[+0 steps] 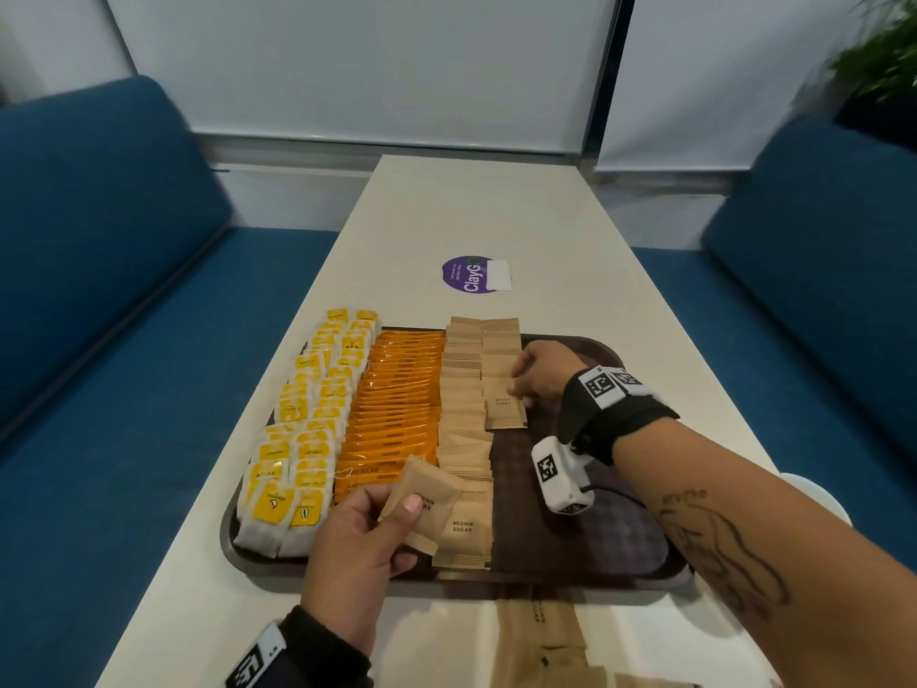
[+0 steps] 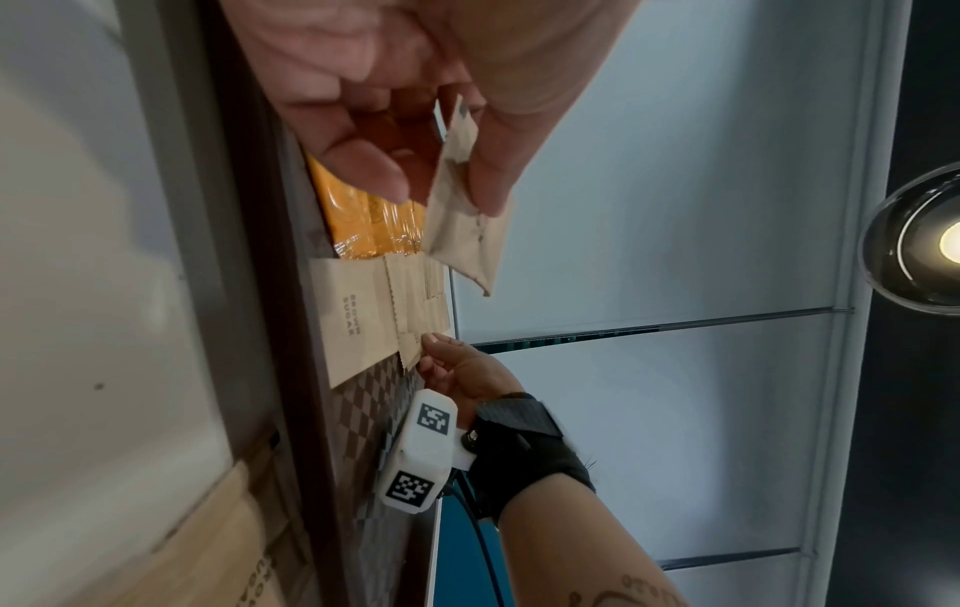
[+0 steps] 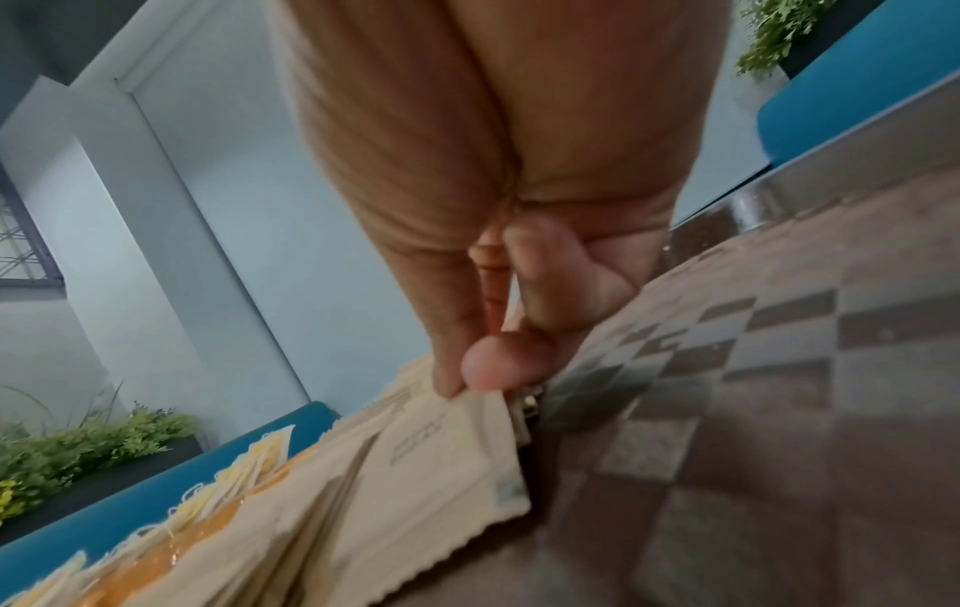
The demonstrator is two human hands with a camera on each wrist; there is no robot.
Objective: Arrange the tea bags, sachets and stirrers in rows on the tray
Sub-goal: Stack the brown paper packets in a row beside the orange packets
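A dark brown tray (image 1: 620,563) carries rows running away from me: yellow-tagged tea bags (image 1: 302,429) at the left, orange sachets (image 1: 392,404), then brown sugar sachets (image 1: 464,414). A shorter second row of brown sugar sachets (image 1: 501,369) starts at the far end. My left hand (image 1: 392,513) holds a small stack of brown sugar sachets (image 1: 426,494) over the tray's near edge; in the left wrist view thumb and fingers pinch the stack (image 2: 462,230). My right hand (image 1: 516,384) pinches the edge of the nearest sachet (image 1: 506,409) of the short row, as the right wrist view shows (image 3: 467,427).
The tray's right half is bare checkered surface (image 1: 595,528). More brown paper packets (image 1: 541,638) lie on the white table by its near edge. A purple sticker (image 1: 471,274) is beyond the tray. Blue sofas flank the table on both sides.
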